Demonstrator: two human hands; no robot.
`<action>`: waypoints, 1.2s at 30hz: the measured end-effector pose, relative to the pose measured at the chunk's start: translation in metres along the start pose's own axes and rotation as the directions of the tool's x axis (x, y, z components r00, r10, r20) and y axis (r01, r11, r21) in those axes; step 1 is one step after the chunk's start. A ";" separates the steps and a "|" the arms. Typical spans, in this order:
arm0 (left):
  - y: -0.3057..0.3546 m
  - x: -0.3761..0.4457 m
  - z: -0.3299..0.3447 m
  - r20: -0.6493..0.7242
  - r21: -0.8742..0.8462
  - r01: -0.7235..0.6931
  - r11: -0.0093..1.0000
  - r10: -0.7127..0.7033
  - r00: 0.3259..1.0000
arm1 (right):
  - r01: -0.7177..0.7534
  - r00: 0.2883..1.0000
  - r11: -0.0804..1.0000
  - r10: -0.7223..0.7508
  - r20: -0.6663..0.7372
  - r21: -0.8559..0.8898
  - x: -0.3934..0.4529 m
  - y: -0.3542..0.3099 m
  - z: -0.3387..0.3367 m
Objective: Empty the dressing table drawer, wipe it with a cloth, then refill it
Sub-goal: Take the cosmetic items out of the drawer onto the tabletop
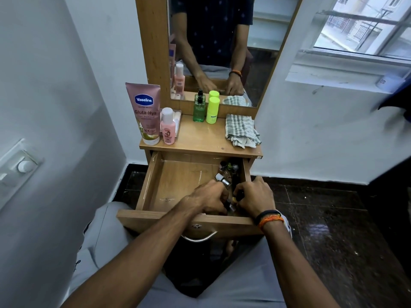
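Both hands are reaching down into the open drawer (169, 185) at its front right corner, where a cluster of small bottles (226, 174) is lying. The left hand (206, 197) is curling its fingers into a grip around several of these small bottles, one silver-capped bottle (222, 179) sticking up just beyond its knuckles. The right hand (255, 196), wearing black and orange bands (270, 217) at the wrist, is clenching its grip on a small dark item right beside the left hand's fingers; what exactly that item is cannot be told. More small bottles are standing farther back from both grips, along the drawer's right wall, while the drawer floor to the left of the left hand is showing bare wood. Beyond the hands, on the counter (200, 141) above the drawer, a checked cloth (241, 130) is lying folded on the right side. Far left of the grips a pink Vaseline tube (145, 112) and a small pink bottle (168, 126) are standing upright, and a green pump bottle (198, 108) and a lime-green bottle (213, 111) are standing against the mirror (213, 47).
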State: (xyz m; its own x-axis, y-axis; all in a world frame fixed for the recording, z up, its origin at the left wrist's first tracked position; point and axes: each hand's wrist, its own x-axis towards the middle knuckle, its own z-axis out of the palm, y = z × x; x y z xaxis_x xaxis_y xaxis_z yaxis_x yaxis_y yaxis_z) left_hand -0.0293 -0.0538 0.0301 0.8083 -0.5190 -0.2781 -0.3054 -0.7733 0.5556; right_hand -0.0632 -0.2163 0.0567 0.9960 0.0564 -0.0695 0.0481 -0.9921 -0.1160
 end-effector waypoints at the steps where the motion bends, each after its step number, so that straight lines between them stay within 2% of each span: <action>1: 0.000 -0.001 -0.001 -0.009 -0.008 -0.007 1.000 0.007 1.000 | 0.005 1.000 1.000 -0.005 -0.005 -0.012 0.000 0.000 0.000; 8: -0.008 -0.006 -0.007 -0.102 -0.098 -0.021 0.995 0.011 0.995 | 0.037 0.999 0.999 -0.037 -0.015 -0.004 0.004 0.002 0.004; 12: -0.013 -0.010 -0.019 -0.185 -0.189 -0.032 0.981 -0.004 0.983 | -0.014 0.997 0.983 0.027 -0.072 0.183 0.009 0.010 0.013; 15: -0.017 -0.012 -0.029 -0.235 -0.231 -0.038 0.972 -0.018 0.972 | -0.021 0.994 0.947 0.052 -0.091 0.320 0.015 0.019 0.018; 18: -0.020 -0.013 -0.038 -0.286 -0.249 -0.039 0.968 -0.035 0.957 | 0.033 0.987 0.904 0.038 -0.157 0.427 0.014 0.019 0.013; 23: -0.019 -0.015 -0.050 -0.329 -0.276 -0.068 0.959 -0.028 0.944 | 0.131 0.973 0.761 0.024 -0.230 0.635 0.012 0.013 -0.005; 27: -0.021 -0.015 -0.058 -0.373 -0.358 -0.102 0.928 -0.042 0.927 | 0.142 0.970 0.703 0.040 -0.239 0.697 0.017 0.008 -0.013; 32: -0.020 -0.018 -0.072 -0.396 -0.557 -0.155 0.816 -0.097 0.913 | 0.170 0.960 0.633 0.067 -0.272 0.756 0.032 -0.001 -0.023; 36: -0.021 -0.012 -0.090 -0.455 -0.586 -0.160 0.794 -0.159 0.876 | 0.215 0.945 0.608 0.069 -0.321 0.764 0.056 -0.011 -0.040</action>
State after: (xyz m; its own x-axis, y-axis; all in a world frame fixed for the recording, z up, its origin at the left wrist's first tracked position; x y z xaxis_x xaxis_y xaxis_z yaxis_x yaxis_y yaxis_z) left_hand 0.0129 0.0017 0.0919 0.9859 -0.1655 0.0245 -0.0768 -0.3175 0.9452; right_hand -0.0048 -0.2065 0.0939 0.9684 -0.0514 0.2439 0.1854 -0.5053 -0.8428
